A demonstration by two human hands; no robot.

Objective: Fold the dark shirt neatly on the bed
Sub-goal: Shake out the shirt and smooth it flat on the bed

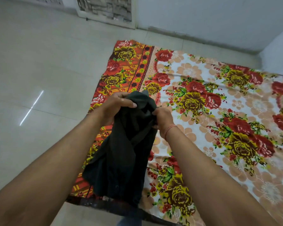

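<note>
The dark shirt (121,157) hangs bunched and crumpled in the air above the left edge of the bed (227,111), which is covered with a flowered sheet. My left hand (117,104) grips the top of the shirt from the left, fingers curled over the cloth. My right hand (162,117) pinches the bunched fabric from the right, close beside the left hand. A thin thread band circles my right wrist. The shirt's lower part drapes down between my forearms, and a small button shows near its hem.
Pale glossy floor tiles (39,79) stretch to the left of the bed. A white wall (211,18) runs behind it, with a stone-patterned panel (104,8) at the top. The bed's near edge (96,204) lies just below the hanging shirt.
</note>
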